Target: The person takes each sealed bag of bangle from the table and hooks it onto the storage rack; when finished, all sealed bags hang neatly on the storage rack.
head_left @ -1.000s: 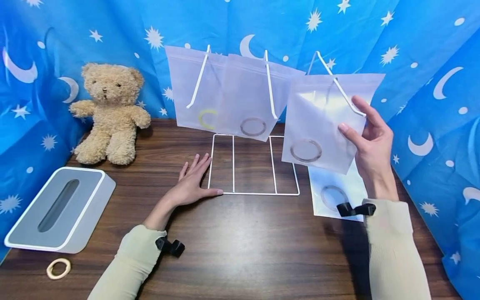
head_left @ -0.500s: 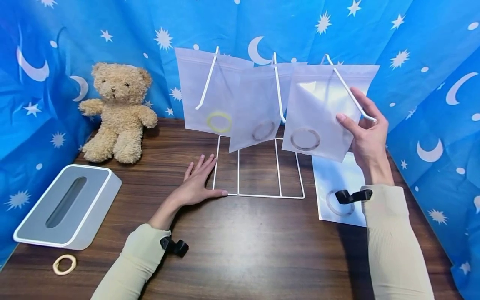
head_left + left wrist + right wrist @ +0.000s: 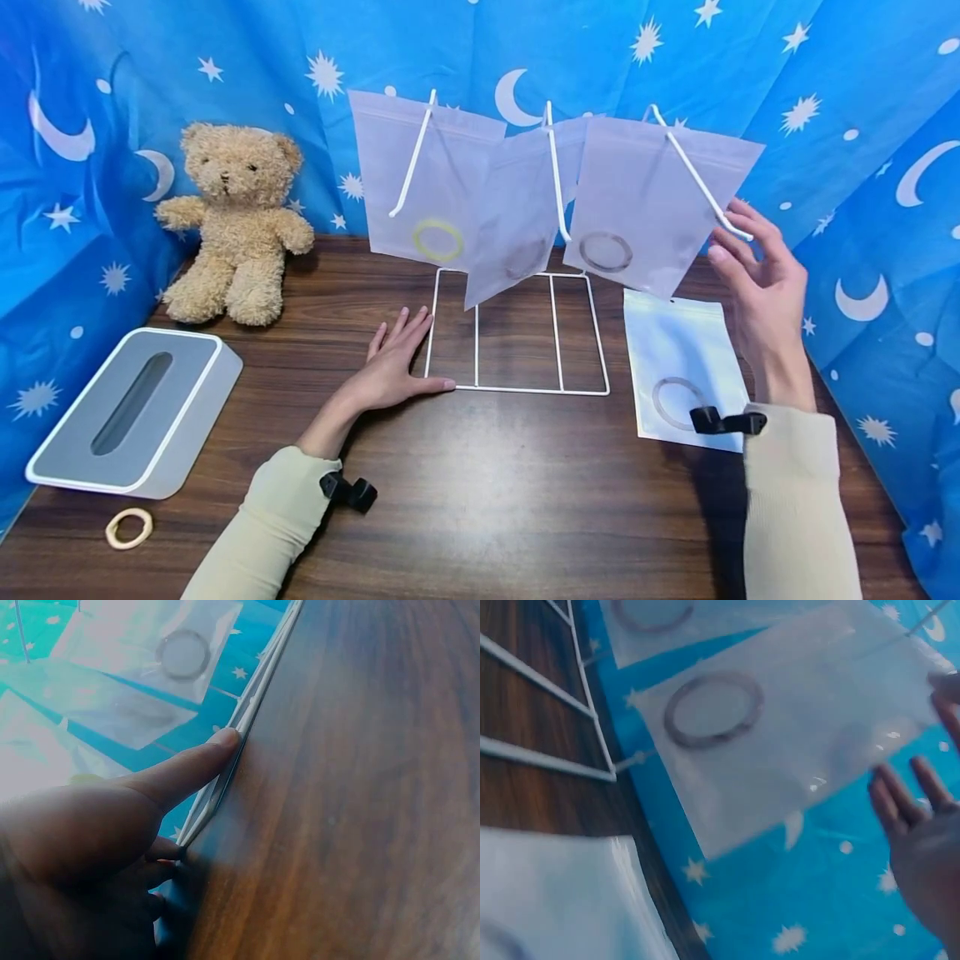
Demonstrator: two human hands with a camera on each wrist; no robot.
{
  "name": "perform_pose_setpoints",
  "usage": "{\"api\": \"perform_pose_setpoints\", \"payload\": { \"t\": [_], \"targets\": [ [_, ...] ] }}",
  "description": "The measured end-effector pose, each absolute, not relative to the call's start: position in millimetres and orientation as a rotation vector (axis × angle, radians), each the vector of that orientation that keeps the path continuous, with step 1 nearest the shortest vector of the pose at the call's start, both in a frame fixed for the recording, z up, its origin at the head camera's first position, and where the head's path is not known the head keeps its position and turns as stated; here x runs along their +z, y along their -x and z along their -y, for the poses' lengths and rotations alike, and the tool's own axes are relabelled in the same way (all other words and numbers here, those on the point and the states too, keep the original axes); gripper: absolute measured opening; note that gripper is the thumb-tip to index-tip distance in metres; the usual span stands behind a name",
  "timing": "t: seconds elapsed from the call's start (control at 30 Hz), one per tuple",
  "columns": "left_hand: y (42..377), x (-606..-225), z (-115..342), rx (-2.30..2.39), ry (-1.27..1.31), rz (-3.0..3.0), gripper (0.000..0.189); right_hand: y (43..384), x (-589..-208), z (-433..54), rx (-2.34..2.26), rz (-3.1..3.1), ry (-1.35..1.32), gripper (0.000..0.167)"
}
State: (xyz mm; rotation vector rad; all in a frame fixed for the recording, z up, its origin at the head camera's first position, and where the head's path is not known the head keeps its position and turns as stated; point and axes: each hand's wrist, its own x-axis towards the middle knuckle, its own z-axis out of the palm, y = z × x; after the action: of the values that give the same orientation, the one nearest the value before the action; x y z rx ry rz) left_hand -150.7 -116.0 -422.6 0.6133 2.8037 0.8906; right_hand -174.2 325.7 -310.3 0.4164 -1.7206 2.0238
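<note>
A white wire display rack (image 3: pixel 532 391) stands on the table, with a translucent zip bag hanging from each of its three long hooks. The right bag (image 3: pixel 637 192) and middle bag (image 3: pixel 510 196) hold dark brownish rings; the left bag (image 3: pixel 401 167) holds a yellow one. My left hand (image 3: pixel 390 367) lies spread at the rack base's front left corner, its thumb (image 3: pixel 191 769) on the wire. By the tip of the right hook, my right hand (image 3: pixel 772 287) hovers with loosely bent fingers and grips nothing. In the right wrist view, a gap shows between fingers and bag (image 3: pixel 795 742).
Another zip bag (image 3: pixel 678 350) with a ring lies flat on the table, right of the rack. To the left are a teddy bear (image 3: pixel 232 225), a grey-and-white tissue box (image 3: pixel 142 408) and a pale ring (image 3: pixel 129 529). A blue star-patterned curtain (image 3: pixel 585 50) surrounds the table.
My right hand has let go of the right bag and drawn back to the right. That bag now hangs freely on its hook. The middle bag has swung round; my left hand stays at the base.
</note>
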Motion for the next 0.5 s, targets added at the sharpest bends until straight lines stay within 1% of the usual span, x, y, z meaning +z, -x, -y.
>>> {"api": "perform_pose_setpoints", "payload": {
  "t": [0.1, 0.17, 0.2, 0.23, 0.3, 0.4, 0.5],
  "targets": [
    [151.5, -421.8, 115.0, 0.901, -0.621, -2.797, 0.110, 160.4, -319.9, -338.0, 1.758, 1.914, -0.133, 0.035],
    [151.8, -420.8, 114.8, 0.911, -0.624, -2.791, 0.110, 152.6, -329.6, -347.7, 1.541, 2.157, 0.125, 0.037],
    [152.3, -420.8, 114.9, 0.908, -0.623, -2.792, 0.110, 149.6, -334.9, -352.5, 1.435, 2.303, 0.241, 0.042],
    [152.5, -420.6, 115.0, 0.908, -0.620, -2.790, 0.110, 147.3, -340.5, -357.3, 1.326, 2.463, 0.336, 0.049],
    [152.8, -419.9, 115.0, 0.902, -0.611, -2.788, 0.110, 144.8, -350.6, -365.4, 1.103, 2.777, 0.471, 0.069],
    [152.8, -419.8, 115.0, 0.889, -0.595, -2.789, 0.110, 143.6, -361.4, -372.4, 0.829, 3.112, 0.571, 0.100],
    [152.6, -419.6, 114.1, 0.884, -0.593, -2.785, 0.109, 142.0, -366.7, -374.2, 0.701, 3.234, 0.648, 0.118]
  ]
}}
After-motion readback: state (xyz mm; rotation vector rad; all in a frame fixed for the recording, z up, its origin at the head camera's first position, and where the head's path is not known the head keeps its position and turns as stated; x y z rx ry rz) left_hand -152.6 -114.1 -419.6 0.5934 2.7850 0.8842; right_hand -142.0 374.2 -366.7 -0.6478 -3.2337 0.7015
